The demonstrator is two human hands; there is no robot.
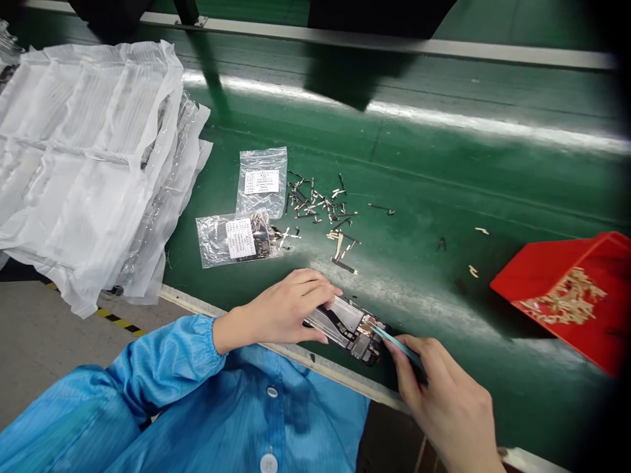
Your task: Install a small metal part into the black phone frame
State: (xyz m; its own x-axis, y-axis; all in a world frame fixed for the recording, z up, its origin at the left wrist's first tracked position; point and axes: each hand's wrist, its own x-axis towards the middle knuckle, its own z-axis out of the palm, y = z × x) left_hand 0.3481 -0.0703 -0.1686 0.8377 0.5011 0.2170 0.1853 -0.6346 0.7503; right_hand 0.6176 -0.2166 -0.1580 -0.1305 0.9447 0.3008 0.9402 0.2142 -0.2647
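Right hand [446, 394] holds blue tool [399, 346], seemingly touching device [348, 325] in left hand [279, 309].

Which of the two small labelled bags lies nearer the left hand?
The lower bag, with dark parts inside, just above the left hand; the other bag lies farther up the belt.

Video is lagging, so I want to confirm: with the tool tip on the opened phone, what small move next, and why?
Probably ease the tip of the thin teal tool under the copper-coloured part and lift slightly: the right hand holds the tip there, and the left hand grips the opened phone steady on the green belt.
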